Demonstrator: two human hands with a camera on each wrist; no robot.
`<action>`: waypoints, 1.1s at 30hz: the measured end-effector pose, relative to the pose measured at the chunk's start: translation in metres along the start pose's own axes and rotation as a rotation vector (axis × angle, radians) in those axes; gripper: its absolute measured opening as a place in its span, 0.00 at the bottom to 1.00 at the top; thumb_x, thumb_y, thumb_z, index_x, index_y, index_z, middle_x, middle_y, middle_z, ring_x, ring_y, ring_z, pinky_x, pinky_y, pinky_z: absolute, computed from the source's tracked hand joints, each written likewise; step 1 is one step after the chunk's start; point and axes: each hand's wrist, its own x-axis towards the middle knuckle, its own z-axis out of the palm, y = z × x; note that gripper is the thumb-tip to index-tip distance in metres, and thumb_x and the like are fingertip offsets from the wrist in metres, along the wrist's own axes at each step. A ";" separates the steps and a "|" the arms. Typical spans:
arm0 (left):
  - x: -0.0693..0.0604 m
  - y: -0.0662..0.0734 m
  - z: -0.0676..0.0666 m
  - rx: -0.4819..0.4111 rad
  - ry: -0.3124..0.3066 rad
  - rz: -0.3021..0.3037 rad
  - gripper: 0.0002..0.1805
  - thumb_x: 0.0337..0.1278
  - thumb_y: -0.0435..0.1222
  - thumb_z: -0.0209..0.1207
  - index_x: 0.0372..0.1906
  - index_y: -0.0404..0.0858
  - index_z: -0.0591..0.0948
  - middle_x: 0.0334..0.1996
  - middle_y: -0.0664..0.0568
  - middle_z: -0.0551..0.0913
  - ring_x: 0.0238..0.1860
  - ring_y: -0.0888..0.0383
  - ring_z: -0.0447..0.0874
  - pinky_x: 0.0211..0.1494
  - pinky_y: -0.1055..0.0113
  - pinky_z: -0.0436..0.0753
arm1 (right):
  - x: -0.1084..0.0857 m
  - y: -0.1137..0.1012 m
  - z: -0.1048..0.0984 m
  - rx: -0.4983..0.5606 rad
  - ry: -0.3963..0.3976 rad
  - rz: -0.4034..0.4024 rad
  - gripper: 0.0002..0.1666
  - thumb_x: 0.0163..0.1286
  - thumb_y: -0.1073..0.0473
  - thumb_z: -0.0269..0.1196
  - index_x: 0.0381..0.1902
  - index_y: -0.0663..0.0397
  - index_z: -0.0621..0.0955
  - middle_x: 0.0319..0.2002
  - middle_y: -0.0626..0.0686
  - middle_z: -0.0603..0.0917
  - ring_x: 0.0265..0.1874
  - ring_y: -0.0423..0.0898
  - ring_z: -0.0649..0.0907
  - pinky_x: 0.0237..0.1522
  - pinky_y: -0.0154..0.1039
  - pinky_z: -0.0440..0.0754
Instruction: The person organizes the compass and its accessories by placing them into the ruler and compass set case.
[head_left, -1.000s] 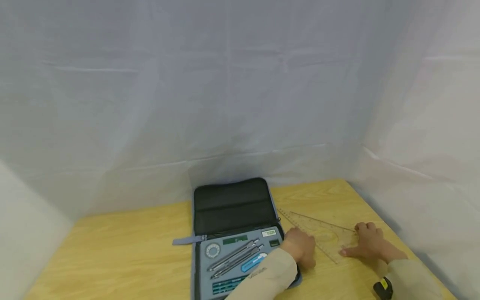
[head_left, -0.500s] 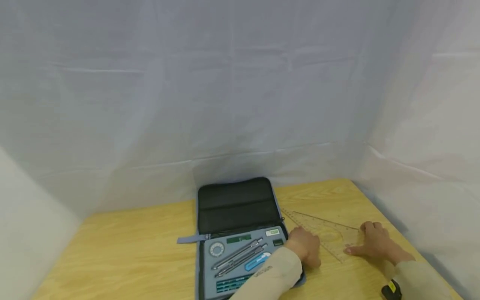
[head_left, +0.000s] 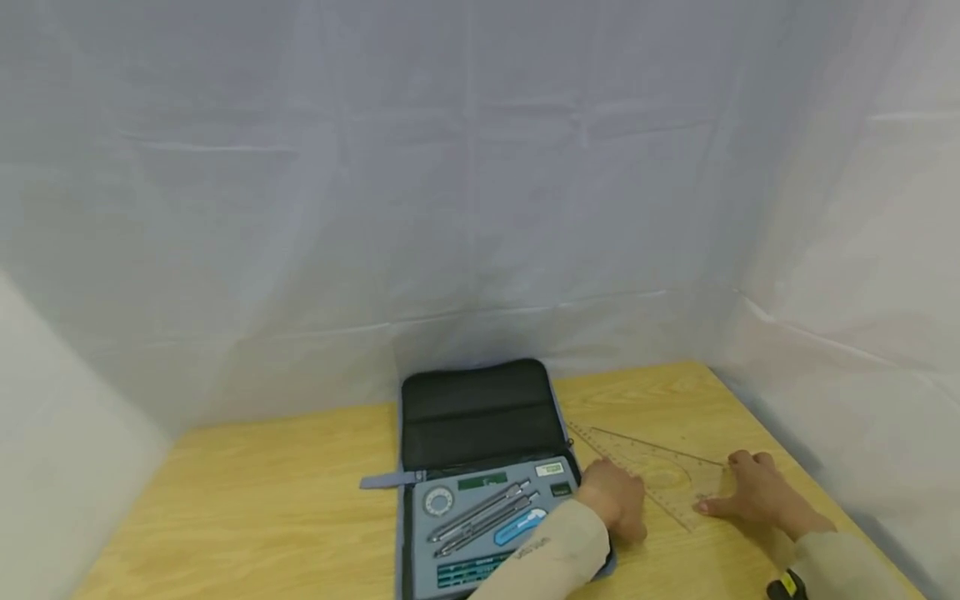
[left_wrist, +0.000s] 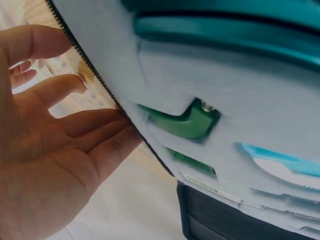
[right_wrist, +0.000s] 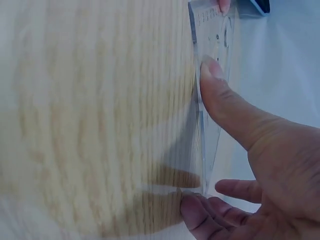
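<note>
A clear plastic set square point(head_left: 697, 493) lies on the table right of centre, a long thin triangle with fine printed graduations and a curved cutout. Seen edge-on from the right wrist, its glassy rim looks smooth and straight-cut. At its 3 to 4 o'clock, the right hand point(head_left: 765, 497) grips the short end: the thumb presses on the flat face while the other fingers curl at the edge. At 7 to 8 o'clock, the left hand point(head_left: 613, 502) sits by the case's side, fingers loosely bent and spread; some tips are hidden behind the zip, so I cannot tell whether they pinch anything.

At 9 o'clock from the triangle, a zipped case point(head_left: 480, 417) lies open, lid black and fabric-like, with a matte grey-blue moulded tray point(head_left: 422, 550). In the tray, a pale ring point(head_left: 438, 501) sits at 10 o'clock, a white block point(head_left: 549, 469) at 1, slim metallic instruments point(head_left: 480, 518) slant across the middle, a glossy blue-and-white piece point(head_left: 520, 527) rests at 3, and dark green strips point(head_left: 472, 568) at 6 to 7.

The table point(head_left: 285, 500) is yellowish, streaked with wood grain. Creased, pale grey sheeting point(head_left: 480, 208) rises at 12 o'clock and along both sides.
</note>
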 end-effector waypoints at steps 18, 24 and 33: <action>0.003 0.009 0.000 0.023 -0.006 0.028 0.34 0.46 0.57 0.60 0.64 0.59 0.71 0.50 0.62 0.80 0.55 0.62 0.74 0.57 0.67 0.68 | -0.005 0.017 -0.004 0.190 -0.010 0.156 0.42 0.62 0.43 0.63 0.41 0.88 0.71 0.36 0.76 0.77 0.34 0.64 0.78 0.40 0.59 0.77; 0.001 0.004 0.003 0.003 -0.033 -0.014 0.37 0.46 0.58 0.59 0.67 0.61 0.68 0.54 0.59 0.78 0.62 0.58 0.69 0.60 0.65 0.66 | 0.003 0.007 -0.004 0.155 0.007 0.148 0.43 0.60 0.44 0.65 0.44 0.89 0.71 0.45 0.82 0.73 0.41 0.71 0.77 0.43 0.61 0.76; 0.000 -0.008 0.005 -0.013 -0.049 -0.067 0.38 0.46 0.57 0.58 0.68 0.61 0.66 0.57 0.59 0.77 0.64 0.56 0.66 0.62 0.65 0.65 | 0.023 0.010 -0.003 0.285 0.032 0.138 0.23 0.69 0.60 0.51 0.12 0.56 0.74 0.12 0.46 0.71 0.15 0.42 0.67 0.24 0.38 0.67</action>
